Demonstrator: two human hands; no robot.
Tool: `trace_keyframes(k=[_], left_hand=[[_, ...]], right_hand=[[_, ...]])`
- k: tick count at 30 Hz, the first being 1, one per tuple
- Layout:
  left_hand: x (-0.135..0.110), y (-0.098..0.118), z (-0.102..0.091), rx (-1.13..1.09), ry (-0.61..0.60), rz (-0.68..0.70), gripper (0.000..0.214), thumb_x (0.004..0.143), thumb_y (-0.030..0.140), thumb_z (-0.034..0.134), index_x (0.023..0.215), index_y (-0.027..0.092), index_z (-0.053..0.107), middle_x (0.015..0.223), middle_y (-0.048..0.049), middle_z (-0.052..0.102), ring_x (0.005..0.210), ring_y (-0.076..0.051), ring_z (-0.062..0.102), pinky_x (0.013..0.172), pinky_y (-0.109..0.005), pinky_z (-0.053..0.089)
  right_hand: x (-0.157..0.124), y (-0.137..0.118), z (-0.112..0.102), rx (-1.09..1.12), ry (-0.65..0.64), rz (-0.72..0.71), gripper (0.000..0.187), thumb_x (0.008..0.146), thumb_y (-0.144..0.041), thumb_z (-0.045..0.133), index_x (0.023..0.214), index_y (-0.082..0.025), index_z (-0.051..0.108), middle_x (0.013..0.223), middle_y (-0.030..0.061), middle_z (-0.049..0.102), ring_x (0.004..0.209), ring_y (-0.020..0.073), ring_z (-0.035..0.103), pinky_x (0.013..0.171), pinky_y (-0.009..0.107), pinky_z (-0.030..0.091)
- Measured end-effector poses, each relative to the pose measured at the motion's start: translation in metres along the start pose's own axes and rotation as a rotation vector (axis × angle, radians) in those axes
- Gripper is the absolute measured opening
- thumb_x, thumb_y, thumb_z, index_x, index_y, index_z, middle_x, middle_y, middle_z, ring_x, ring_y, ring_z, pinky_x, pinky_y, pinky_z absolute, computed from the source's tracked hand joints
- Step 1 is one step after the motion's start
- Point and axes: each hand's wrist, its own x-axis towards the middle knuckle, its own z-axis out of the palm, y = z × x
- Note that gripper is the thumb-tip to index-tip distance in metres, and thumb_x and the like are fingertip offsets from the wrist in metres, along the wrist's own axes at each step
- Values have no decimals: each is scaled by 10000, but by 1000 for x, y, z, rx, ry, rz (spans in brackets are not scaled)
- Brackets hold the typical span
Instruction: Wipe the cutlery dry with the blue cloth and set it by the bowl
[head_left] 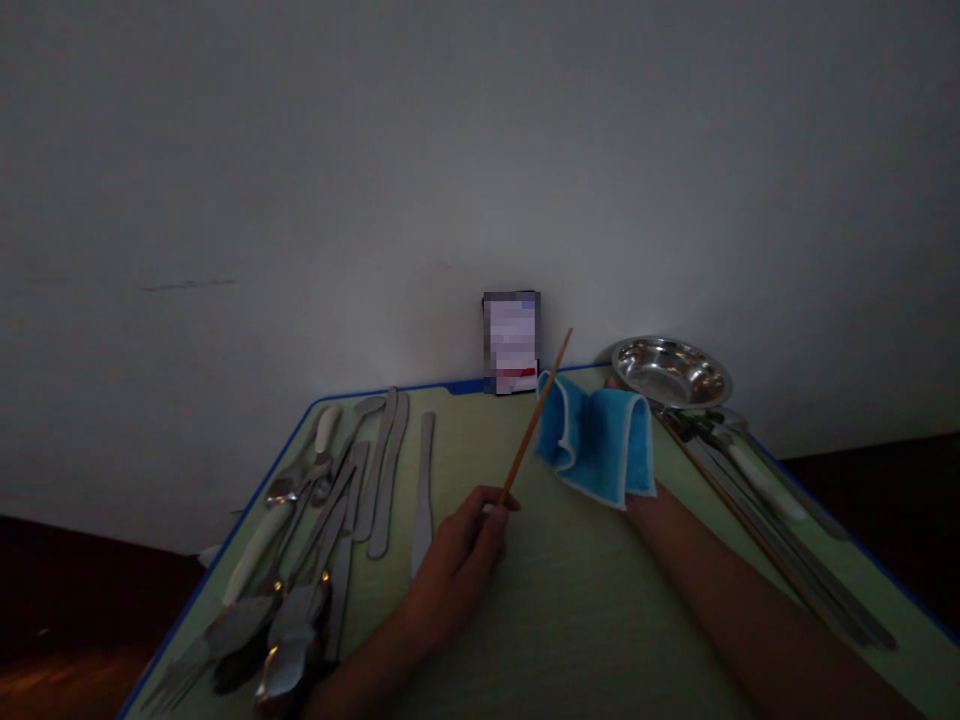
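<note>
My left hand (469,545) pinches the lower end of a thin wooden chopstick (536,430), which slants up and to the right over the table. A blue cloth (604,440) with white edging drapes over my right hand (641,500), which holds it up and is mostly hidden by it. The chopstick's upper part passes in front of the cloth's left edge; whether they touch I cannot tell. Just left of my left hand lies a table knife (424,495).
Several knives, spoons and forks (300,560) cover the left side of the green table (555,620). A steel bowl (671,372) stands at the back right, with more cutlery (757,500) in front of it. A phone (512,342) leans against the wall (375,200).
</note>
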Motion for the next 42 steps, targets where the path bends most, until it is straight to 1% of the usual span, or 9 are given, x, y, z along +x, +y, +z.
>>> trace_keyframes(k=[7,11,14,17,21,26,30,34,42], left_hand=[[6,-8,4,-328,133,-13,203,886,366,393,770,199,404,563,85,291,462,-60,258,413,-155,233],[8,-5,1,-430,256,89,178,885,360,396,795,208,420,534,90,299,423,-56,242,380,-145,215],[7,-5,0,-502,387,211,164,888,353,386,794,221,410,521,93,295,411,-59,243,377,-144,222],[5,-7,2,-472,366,241,172,882,357,392,787,215,414,527,91,299,418,-60,259,389,-147,235],[3,-10,3,-287,280,136,178,883,358,359,819,206,426,540,83,307,424,-70,296,398,-165,246],[1,-10,1,408,190,164,182,891,291,330,968,198,466,588,38,476,489,-126,472,470,-235,323],[-3,-7,3,788,45,267,228,905,260,294,1026,192,474,621,8,583,499,-151,549,495,-259,348],[-4,-5,3,881,-54,379,236,909,277,296,944,189,512,652,-6,615,537,-150,577,508,-252,380],[-2,0,1,903,-148,454,297,917,300,288,948,226,575,799,-19,635,724,-164,600,660,-278,461]], right_hand=[[0,10,24,-20,-20,9,446,769,-618,315,893,-249,533,870,46,653,882,219,597,786,408,443],[2,10,17,-46,-8,-2,350,694,-402,530,995,-225,495,902,24,654,904,217,604,844,424,432],[9,13,5,-158,-32,-75,627,533,-117,605,1106,-276,407,1000,2,631,959,208,592,873,425,421],[11,20,2,-253,-12,-231,869,472,-25,585,1199,-378,268,1160,-6,532,1044,200,556,905,418,400],[-7,33,16,-585,5,-327,669,552,-92,579,1159,-292,380,1278,56,414,1147,208,474,965,407,358],[-48,44,32,-1155,191,-608,520,707,-165,556,1205,-206,413,1287,89,435,1212,188,384,1044,393,258],[-67,39,36,-1012,214,-562,448,837,-297,451,1262,-216,338,1142,79,574,1092,173,506,953,379,369],[-68,30,40,-881,215,-501,299,857,-347,417,1097,-180,479,852,50,649,815,146,607,782,316,466],[-68,0,39,-894,143,-364,262,822,-393,439,936,-171,518,684,-22,562,405,64,492,383,207,399]])
